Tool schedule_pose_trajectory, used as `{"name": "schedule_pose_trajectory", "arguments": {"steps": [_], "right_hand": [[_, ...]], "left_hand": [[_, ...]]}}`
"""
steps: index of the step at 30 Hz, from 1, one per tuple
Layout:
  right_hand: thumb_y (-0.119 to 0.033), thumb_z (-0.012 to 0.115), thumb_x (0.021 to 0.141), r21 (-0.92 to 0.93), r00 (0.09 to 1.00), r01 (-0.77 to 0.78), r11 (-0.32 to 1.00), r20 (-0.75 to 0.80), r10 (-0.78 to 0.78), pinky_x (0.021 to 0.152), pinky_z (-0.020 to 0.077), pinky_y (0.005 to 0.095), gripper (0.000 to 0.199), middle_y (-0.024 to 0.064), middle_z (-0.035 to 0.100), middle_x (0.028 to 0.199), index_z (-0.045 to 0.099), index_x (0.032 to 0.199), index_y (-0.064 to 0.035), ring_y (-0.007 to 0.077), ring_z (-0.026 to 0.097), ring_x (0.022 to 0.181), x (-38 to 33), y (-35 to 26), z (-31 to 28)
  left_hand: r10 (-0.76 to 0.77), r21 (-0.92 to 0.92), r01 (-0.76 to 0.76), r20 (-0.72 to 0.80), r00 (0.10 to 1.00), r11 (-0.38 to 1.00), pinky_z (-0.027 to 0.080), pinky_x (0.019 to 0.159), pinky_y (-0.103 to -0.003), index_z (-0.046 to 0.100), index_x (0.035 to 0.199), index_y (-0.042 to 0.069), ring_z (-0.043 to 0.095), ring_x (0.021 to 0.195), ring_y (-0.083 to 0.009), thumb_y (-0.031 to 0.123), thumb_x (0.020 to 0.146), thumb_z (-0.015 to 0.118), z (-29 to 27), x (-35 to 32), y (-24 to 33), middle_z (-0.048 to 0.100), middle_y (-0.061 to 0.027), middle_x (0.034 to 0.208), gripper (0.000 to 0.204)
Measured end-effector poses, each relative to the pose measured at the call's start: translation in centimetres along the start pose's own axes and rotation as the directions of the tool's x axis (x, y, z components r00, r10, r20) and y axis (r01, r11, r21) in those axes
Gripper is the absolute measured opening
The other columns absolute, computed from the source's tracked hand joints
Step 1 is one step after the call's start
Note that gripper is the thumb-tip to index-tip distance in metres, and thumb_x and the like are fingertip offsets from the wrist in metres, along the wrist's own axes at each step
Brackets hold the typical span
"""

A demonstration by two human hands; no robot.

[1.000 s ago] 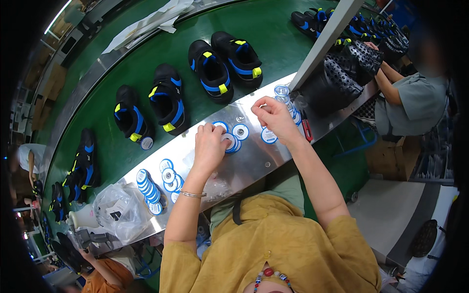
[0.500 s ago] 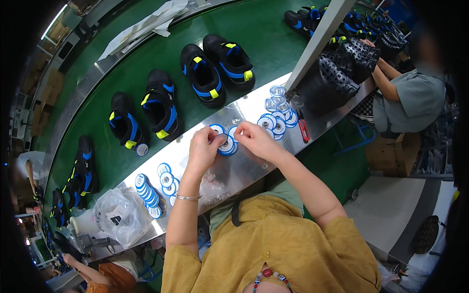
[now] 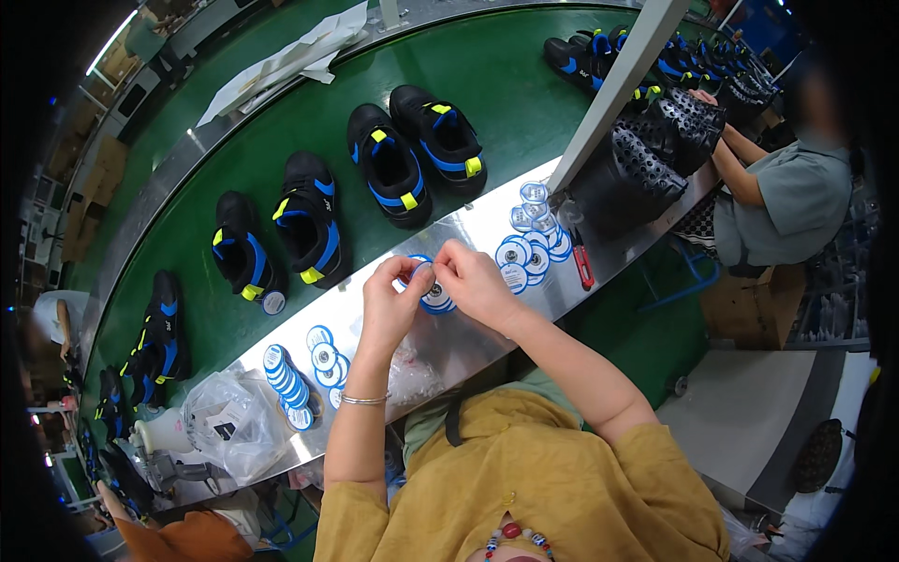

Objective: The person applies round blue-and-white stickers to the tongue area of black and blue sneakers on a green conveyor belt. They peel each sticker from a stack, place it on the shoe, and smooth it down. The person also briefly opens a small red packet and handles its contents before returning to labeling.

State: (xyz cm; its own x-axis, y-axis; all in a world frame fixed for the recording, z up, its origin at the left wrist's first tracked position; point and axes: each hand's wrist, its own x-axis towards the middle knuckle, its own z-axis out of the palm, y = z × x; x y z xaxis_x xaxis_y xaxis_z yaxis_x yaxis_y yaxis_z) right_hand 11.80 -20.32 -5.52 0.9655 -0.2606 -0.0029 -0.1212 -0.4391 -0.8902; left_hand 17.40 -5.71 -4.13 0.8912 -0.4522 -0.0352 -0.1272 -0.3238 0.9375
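My left hand and my right hand meet over the metal ledge, thumbs and fingers pinched close together. Whatever is between their fingertips is too small or hidden to name. Just under them lie round white tags with blue rims, partly covered by the hands. To the right is a spread pile of the same round tags, and to the left a fanned row and a looser group. Beyond my hands stand black shoes with blue and yellow parts.
A red cutter lies beside the right pile. Clear plastic bags sit at the left of the ledge. A grey post rises at the right. Beyond it a co-worker handles black shoes. Green belt runs behind the ledge.
My right hand has moved left, and its fingertips now meet those of my left hand. The whole view has shifted slightly, so the shoes and ledge appear lower.
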Motion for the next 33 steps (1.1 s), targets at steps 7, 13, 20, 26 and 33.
{"name": "schedule_pose_trajectory", "arguments": {"steps": [7, 13, 20, 26, 33], "right_hand": [[-0.008, 0.054, 0.092, 0.014, 0.993, 0.117, 0.993, -0.015, -0.117, 0.063, 0.0495, 0.0409, 0.008, 0.0186, 0.066, 0.083, 0.055, 0.096, -0.0012, 0.0372, 0.065, 0.076, -0.1, -1.5, -1.2], [-0.011, 0.053, 0.093, -0.102, 0.941, 0.329, 0.939, -0.048, -0.335, 0.064, 0.0484, 0.0458, 0.009, 0.0186, 0.065, 0.084, 0.054, 0.098, -0.0041, 0.0391, 0.063, 0.076, 0.0, -1.5, -1.0], [-0.017, 0.054, 0.094, 0.437, 0.969, -0.037, 0.899, 0.236, -0.075, 0.065, 0.0491, 0.0323, 0.018, 0.0114, 0.064, 0.079, 0.06, 0.099, -0.0004, 0.0196, 0.063, 0.071, 2.8, 0.0, -1.9], [-0.011, 0.06, 0.09, 0.106, 0.97, 0.126, 0.986, 0.194, -0.145, 0.061, 0.0469, 0.0309, 0.01, 0.0057, 0.063, 0.076, 0.063, 0.087, -0.0023, 0.0183, 0.06, 0.068, 4.8, 0.5, -2.7], [-0.015, 0.057, 0.09, -0.371, 0.952, 0.251, 0.894, -0.071, -0.297, 0.066, 0.0501, 0.0441, 0.008, 0.011, 0.063, 0.085, 0.061, 0.089, -0.0076, 0.0343, 0.063, 0.079, 7.7, 1.6, -1.9]], "left_hand": [[-0.123, -0.474, 0.12, 0.024, 0.992, 0.872, 0.046, 0.078, -0.023, 0.065, 0.093, -0.002, 0.058, 0.083, -0.0094, 0.012, 0.092, 0.064, 0.1, 0.0, 0.4, 0.064, -0.0026, 0.087, 0.014], [-0.144, -0.507, 0.152, 0.054, 0.988, 0.848, 0.045, 0.079, -0.022, 0.06, 0.095, 0.002, 0.055, 0.084, -0.0076, 0.008, 0.09, 0.067, 0.1, 0.4, 0.6, 0.06, 0.0001, 0.088, 0.01], [-0.097, -0.359, 0.106, 0.045, 0.994, 0.927, 0.048, 0.075, -0.022, 0.057, 0.096, 0.001, 0.057, 0.081, -0.0088, 0.007, 0.092, 0.063, -0.1, 1.4, 0.3, 0.061, -0.0017, 0.087, 0.01], [-0.05, -0.146, 0.039, -0.067, 0.997, 0.988, 0.049, 0.075, -0.023, 0.057, 0.102, -0.002, 0.06, 0.081, -0.0106, 0.009, 0.093, 0.061, -0.5, 3.9, -1.1, 0.064, -0.0058, 0.091, 0.014], [-0.349, -0.55, 0.27, -0.042, 0.936, 0.79, 0.055, 0.075, -0.026, 0.057, 0.105, -0.004, 0.067, 0.086, -0.0184, 0.008, 0.093, 0.06, 0.5, 7.6, -1.4, 0.066, -0.0142, 0.098, 0.017]]}}
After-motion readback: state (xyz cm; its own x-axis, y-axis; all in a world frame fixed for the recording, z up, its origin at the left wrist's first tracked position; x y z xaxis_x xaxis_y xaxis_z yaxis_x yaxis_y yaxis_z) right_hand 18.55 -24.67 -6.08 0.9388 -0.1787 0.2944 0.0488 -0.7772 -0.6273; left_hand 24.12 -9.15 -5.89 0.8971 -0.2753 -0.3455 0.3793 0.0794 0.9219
